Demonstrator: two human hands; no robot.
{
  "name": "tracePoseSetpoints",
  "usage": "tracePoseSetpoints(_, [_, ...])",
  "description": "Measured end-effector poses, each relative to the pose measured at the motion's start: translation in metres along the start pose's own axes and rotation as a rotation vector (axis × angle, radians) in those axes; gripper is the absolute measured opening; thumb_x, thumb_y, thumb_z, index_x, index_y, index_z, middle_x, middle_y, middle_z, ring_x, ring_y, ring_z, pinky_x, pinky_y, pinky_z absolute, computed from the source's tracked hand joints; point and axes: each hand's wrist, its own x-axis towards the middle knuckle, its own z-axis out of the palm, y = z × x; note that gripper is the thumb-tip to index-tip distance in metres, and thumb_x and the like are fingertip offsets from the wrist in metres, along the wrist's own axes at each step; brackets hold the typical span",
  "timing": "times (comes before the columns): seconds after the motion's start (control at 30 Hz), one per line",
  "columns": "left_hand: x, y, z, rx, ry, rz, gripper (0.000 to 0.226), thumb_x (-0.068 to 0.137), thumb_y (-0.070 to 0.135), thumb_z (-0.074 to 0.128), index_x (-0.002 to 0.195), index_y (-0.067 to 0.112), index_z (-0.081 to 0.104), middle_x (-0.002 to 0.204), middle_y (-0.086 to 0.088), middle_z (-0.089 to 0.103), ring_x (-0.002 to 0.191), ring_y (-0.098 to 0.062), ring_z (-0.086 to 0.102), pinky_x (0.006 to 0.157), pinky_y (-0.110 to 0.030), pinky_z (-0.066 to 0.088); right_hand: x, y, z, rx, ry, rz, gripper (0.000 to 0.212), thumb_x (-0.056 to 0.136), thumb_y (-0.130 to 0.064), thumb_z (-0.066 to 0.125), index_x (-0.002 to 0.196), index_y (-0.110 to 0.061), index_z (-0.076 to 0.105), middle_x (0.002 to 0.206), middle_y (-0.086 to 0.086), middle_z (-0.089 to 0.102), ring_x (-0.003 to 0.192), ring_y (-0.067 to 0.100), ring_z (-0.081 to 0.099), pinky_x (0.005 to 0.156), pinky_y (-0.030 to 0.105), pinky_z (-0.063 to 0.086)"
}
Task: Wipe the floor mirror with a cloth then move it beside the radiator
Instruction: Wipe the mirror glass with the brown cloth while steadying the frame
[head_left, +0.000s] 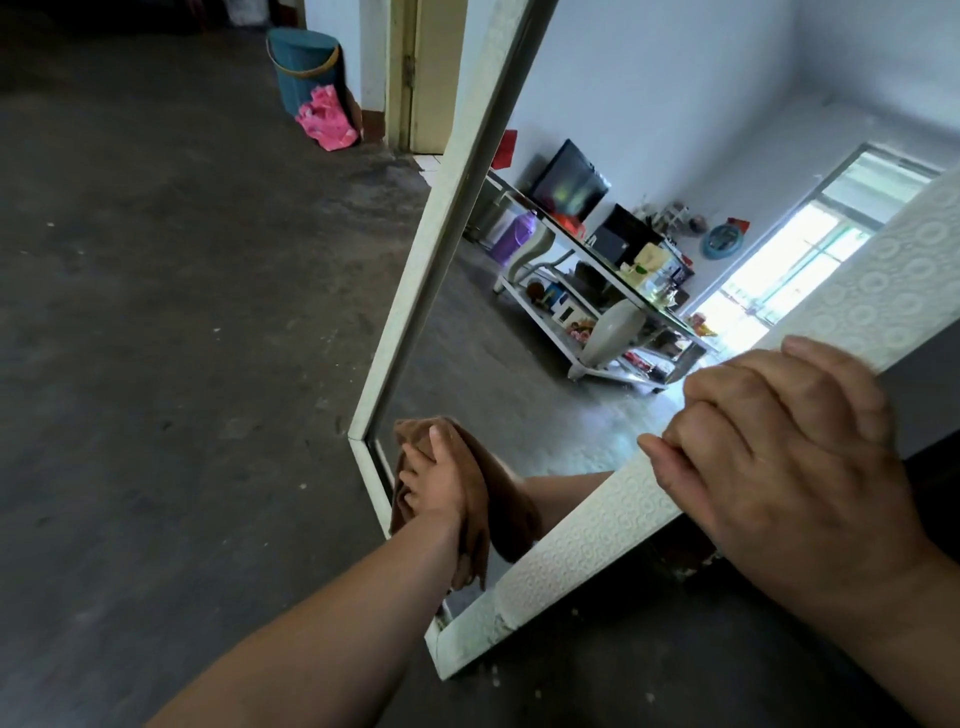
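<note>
Dark concrete floor (182, 312). Floor mirror (587, 535): long axis lower centre to upper right. Left hand (441, 483) fingers bunch cloth (472, 545) on glass at lower end; remaining glass up-right. Right hand (779, 457) fingers clasp right rail.

The tall white-framed floor mirror (597, 535) runs out past the top and right edges. The left hand (441, 480) covers much of the crumpled brown cloth (470, 558). The right hand (779, 457) curls its fingertips out of sight against the frame. Items on the reflected white desk (527, 254) are too small to identify.
</note>
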Motion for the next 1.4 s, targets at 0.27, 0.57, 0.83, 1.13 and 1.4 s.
tracePoseSetpoints(0.27, [-0.012,0.067,0.001,0.030,0.007,0.441,0.065,0.097,0.060,0.025,0.155,0.033,0.008,0.163,-0.006,0.008,0.149,-0.032,0.008,0.117,-0.054,0.006,0.002,-0.005,0.004,-0.013,-0.086,0.037,0.027,0.099,-0.033,0.051,0.086,-0.016,0.068,0.106,0.007,0.068,0.110,0.029,0.053,0.113,0.043,0.025])
tracePoseSetpoints(0.57, [-0.037,0.033,0.000,0.080,0.008,0.279,0.064,0.099,0.057,0.023,0.155,0.031,0.005,0.163,-0.007,0.005,0.149,-0.029,0.007,0.116,-0.051,0.007,-0.005,0.002,-0.001,-0.033,-0.138,-0.040,0.036,0.100,-0.036,0.050,0.118,-0.011,0.071,0.138,0.009,0.060,0.134,0.026,0.045,0.118,0.044,0.016])
tracePoseSetpoints(0.83, [-0.105,0.095,0.018,0.280,-0.087,1.067,0.077,0.087,0.068,0.024,0.152,0.039,-0.005,0.163,0.002,-0.014,0.149,-0.024,-0.014,0.112,-0.057,-0.012,-0.007,-0.004,-0.006,-0.164,-0.161,-0.039,0.063,0.092,-0.021,0.052,0.149,-0.001,0.036,0.157,0.017,0.033,0.147,0.030,0.027,0.119,0.046,0.012])
tracePoseSetpoints(1.13, [-0.024,-0.032,-0.008,0.438,-0.082,0.998,0.082,0.085,0.078,0.005,0.150,0.031,-0.014,0.162,-0.009,-0.009,0.150,-0.029,-0.009,0.119,-0.056,0.002,-0.004,-0.007,-0.008,-0.203,-0.211,-0.008,0.064,0.092,-0.020,0.047,0.150,0.004,0.032,0.158,0.020,0.029,0.149,0.030,0.022,0.121,0.045,0.009])
tracePoseSetpoints(1.4, [-0.017,0.029,-0.002,0.130,0.003,0.328,0.066,0.100,0.053,0.023,0.155,0.020,0.007,0.162,-0.013,0.010,0.148,-0.030,0.012,0.117,-0.045,0.009,-0.002,-0.010,-0.012,-0.187,-0.275,0.008,0.062,0.096,-0.020,0.042,0.150,0.007,0.027,0.160,0.022,0.021,0.150,0.035,0.018,0.122,0.049,0.009])
